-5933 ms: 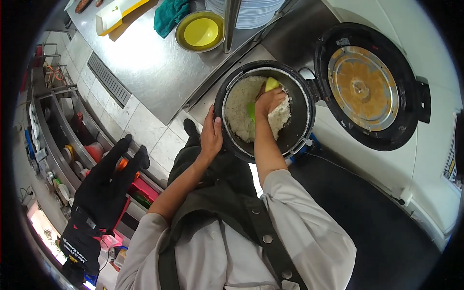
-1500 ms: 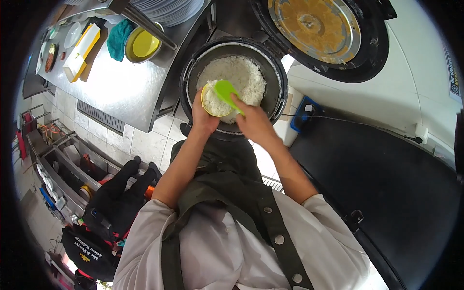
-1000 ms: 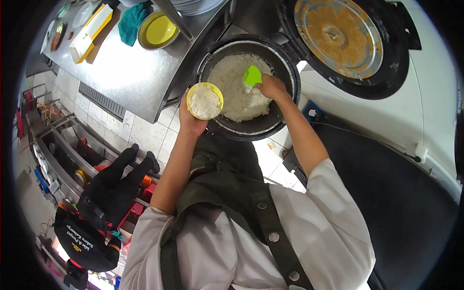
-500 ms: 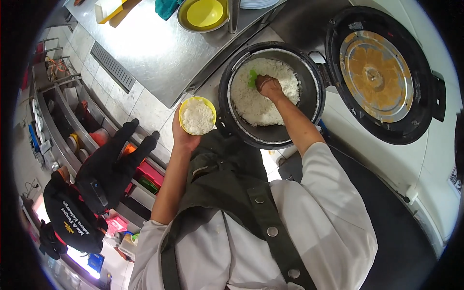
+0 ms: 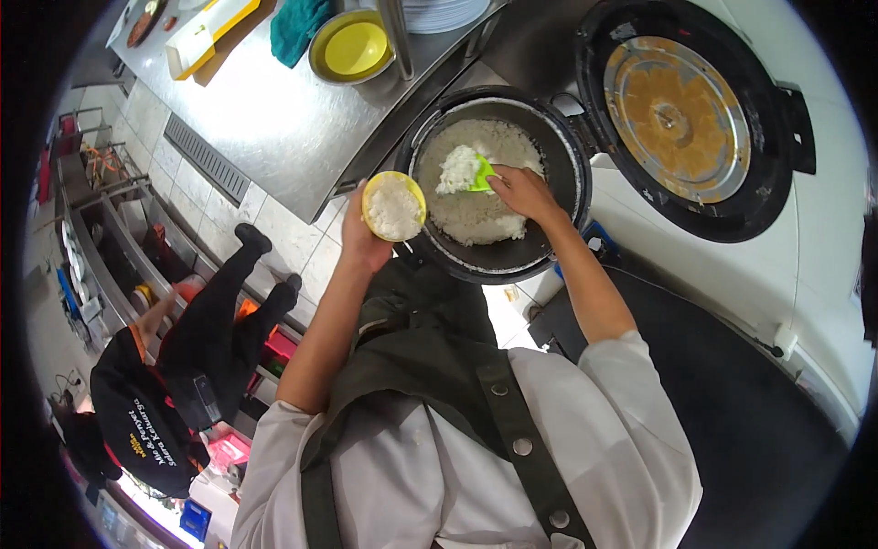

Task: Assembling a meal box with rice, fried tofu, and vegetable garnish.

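Note:
My left hand (image 5: 368, 245) is closed around a small yellow bowl (image 5: 420, 188) filled with white rice, close to the near left rim of a large black rice cooker (image 5: 573, 146). Over the cooker's opening, my right hand (image 5: 524, 193) grips a bright green rice paddle (image 5: 482, 174). A clump of rice (image 5: 459, 170) sits on the paddle's blade, above the cooked rice (image 5: 476, 222) in the pot. The cooker's lid (image 5: 679, 119) stands open to the right, its metal inner plate stained brown.
On the steel counter (image 5: 265, 119) at the far left are a metal bowl (image 5: 322, 66) holding yellow bowls, a teal cloth (image 5: 297, 27) and a yellow-edged box (image 5: 197, 41). White plates (image 5: 444, 14) are stacked at the back. A person in black (image 5: 137, 393) works at shelving on the left.
The green paddle has come up out of the rice with a clump on it, and my right hand has turned. My left hand has shifted the yellow bowl slightly right, nearer the cooker.

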A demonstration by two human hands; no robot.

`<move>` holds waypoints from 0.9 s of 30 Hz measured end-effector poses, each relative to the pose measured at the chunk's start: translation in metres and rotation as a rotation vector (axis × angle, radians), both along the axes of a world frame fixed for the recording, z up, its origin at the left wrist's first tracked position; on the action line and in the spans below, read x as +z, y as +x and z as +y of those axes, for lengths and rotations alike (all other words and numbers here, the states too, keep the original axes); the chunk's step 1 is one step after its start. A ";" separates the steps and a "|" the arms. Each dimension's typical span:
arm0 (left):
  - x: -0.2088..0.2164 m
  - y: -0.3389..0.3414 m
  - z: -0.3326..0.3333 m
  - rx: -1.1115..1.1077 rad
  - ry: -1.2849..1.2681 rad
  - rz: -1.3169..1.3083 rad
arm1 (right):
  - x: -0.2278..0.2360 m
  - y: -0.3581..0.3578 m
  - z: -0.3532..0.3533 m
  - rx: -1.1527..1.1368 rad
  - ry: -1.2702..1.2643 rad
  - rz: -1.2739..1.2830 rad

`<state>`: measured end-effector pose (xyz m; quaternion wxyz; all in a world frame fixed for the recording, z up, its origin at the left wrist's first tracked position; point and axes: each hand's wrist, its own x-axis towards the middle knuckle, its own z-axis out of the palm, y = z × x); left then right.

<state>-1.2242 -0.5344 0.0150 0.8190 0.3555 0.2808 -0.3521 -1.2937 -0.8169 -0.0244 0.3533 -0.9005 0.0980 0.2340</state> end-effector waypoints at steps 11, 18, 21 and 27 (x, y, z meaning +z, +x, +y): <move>-0.022 -0.023 -0.117 -0.222 -0.020 -0.011 | 0.089 -0.076 0.066 -0.127 -0.451 -0.179; -0.029 -0.040 -0.117 -0.208 -0.134 -0.023 | 0.085 -0.106 0.072 -0.638 0.132 -0.483; -0.029 -0.059 -0.123 -0.217 -0.119 -0.023 | 0.074 -0.111 0.087 -0.540 0.230 -0.339; -0.023 -0.061 -0.107 -0.239 -0.086 0.032 | 0.067 -0.114 0.078 -0.573 0.346 -0.123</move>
